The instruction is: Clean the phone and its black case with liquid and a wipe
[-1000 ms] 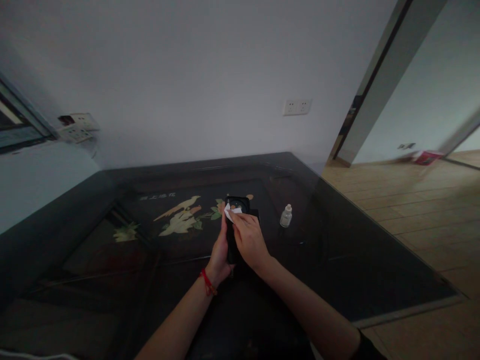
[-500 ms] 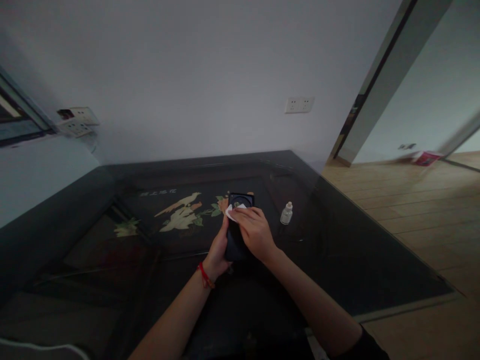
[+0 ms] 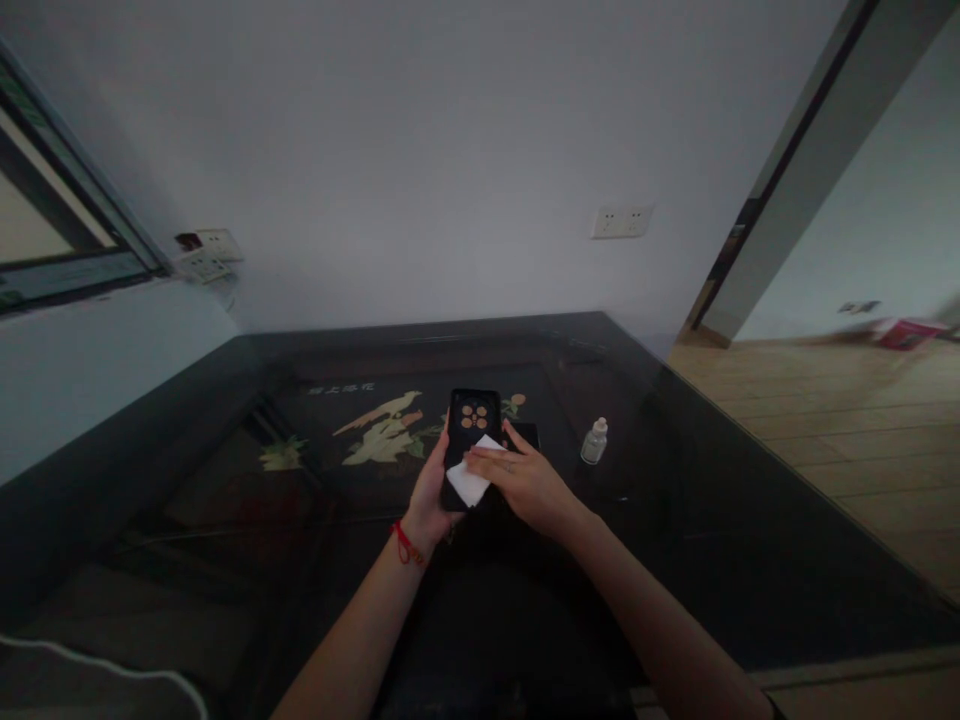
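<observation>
My left hand (image 3: 429, 493) grips a black phone (image 3: 473, 420) from the left side, back facing up, with a round camera cluster near its top. My right hand (image 3: 525, 480) presses a small white wipe (image 3: 470, 480) onto the lower part of the phone's back, fingers pinched on the wipe. A red string is tied round my left wrist. Both hands hover over the dark glass table (image 3: 712, 520).
A small clear dropper bottle (image 3: 594, 441) stands on the table just right of my hands. A bird-and-flower inlay (image 3: 382, 430) shows under the glass. Wall sockets (image 3: 621, 221) sit behind; wooden floor (image 3: 847, 420) and a doorway lie to the right. A white cable (image 3: 112, 670) crosses the lower left.
The wipe has slid from the camera cluster down to the lower back of the phone, leaving the lenses uncovered. The view has shifted slightly.
</observation>
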Motion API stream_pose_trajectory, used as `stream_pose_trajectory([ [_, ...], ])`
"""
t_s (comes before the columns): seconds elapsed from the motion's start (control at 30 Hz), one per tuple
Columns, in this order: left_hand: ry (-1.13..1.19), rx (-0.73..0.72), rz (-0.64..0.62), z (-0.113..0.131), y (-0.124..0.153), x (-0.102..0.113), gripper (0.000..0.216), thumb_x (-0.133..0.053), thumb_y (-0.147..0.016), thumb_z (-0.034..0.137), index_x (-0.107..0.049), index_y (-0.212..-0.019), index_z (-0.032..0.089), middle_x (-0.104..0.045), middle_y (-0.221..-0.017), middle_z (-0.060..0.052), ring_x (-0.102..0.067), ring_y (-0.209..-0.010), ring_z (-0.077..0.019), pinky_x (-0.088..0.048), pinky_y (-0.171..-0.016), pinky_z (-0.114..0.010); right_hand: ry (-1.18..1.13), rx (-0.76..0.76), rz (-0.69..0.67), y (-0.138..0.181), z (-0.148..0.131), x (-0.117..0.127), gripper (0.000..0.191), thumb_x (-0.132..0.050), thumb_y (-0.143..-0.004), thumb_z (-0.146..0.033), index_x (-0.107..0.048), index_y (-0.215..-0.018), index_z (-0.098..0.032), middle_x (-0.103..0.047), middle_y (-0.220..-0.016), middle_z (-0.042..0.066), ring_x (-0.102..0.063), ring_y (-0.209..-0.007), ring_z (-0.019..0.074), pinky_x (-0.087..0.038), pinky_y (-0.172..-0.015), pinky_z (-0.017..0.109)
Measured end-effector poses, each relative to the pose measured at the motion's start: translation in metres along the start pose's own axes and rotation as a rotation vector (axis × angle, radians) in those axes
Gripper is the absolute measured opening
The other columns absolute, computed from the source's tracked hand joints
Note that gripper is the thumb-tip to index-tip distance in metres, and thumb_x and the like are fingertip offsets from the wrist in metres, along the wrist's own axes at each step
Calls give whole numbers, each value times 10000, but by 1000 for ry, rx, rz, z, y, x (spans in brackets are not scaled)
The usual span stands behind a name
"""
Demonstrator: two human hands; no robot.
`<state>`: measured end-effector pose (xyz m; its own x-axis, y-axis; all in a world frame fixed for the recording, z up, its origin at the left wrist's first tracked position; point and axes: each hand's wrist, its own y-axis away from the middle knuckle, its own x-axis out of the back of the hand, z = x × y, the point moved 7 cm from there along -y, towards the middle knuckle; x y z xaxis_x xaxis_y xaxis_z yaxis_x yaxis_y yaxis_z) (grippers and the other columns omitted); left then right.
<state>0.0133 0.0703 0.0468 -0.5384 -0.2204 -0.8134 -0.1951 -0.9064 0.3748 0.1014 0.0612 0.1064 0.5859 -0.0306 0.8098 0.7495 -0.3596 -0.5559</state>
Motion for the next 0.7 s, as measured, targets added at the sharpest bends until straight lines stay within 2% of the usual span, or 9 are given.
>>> stream_pose_trajectory([
  [0.13, 15, 77, -13, -15, -2, 1, 441, -395, -923, 387, -561, -1181, 70, -718, -815, -81, -679, -726, -166, -489, -841, -282, 66, -60, 56, 2, 12, 2, 481, -334, -844, -11, -568, -1218, -202, -601, -1237, 71, -522, -1194, 166, -148, -1139, 509],
  [0.27, -15, 64, -14, -6, -2, 2, 456, -391, -919, 407, -579, -1167, 74, -707, -717, -57, -632, -534, -127, -513, -728, -254, -2, 43, 30, -1, -10, -7, 481, -353, -832, -20, -571, -1218, -206, -598, -1242, 56, -487, -1227, 153, -175, -1140, 488],
  [0.37, -43, 2, -19, 8, 1, 1, 476, -369, -923, 413, -552, -1216, 85, -719, -856, -91, -672, -667, -159, -515, -769, -283, -100, 97, -36, -1, -23, -9, 457, -393, -817, -43, -589, -1188, -221, -621, -1211, 39, -516, -1198, 141, -149, -1147, 482],
  [0.43, -63, -11, 9, 14, 3, 1, 496, -356, -924, 425, -533, -1242, 87, -714, -927, -110, -683, -760, -186, -513, -802, -308, -129, 92, -54, 0, -23, -7, 428, -428, -806, -62, -609, -1154, -234, -638, -1185, 29, -543, -1168, 143, -115, -1150, 489],
  [0.53, -80, -9, 37, 13, 5, 0, 512, -339, -929, 435, -503, -1277, 97, -707, -967, -119, -685, -794, -200, -514, -813, -324, -83, 34, -15, 2, -9, -2, 409, -452, -796, -68, -620, -1134, -224, -651, -1162, 43, -576, -1129, 161, -90, -1144, 519],
  [0.7, -68, -48, 26, 1, 3, -5, 456, -395, -928, 361, -462, -1317, 134, -694, -1040, -96, -676, -862, -184, -497, -857, -304, 83, -171, 124, 3, 17, 2, 459, -387, -802, -24, -587, -1195, -152, -603, -1226, 112, -535, -1182, 198, -196, -1125, 531],
])
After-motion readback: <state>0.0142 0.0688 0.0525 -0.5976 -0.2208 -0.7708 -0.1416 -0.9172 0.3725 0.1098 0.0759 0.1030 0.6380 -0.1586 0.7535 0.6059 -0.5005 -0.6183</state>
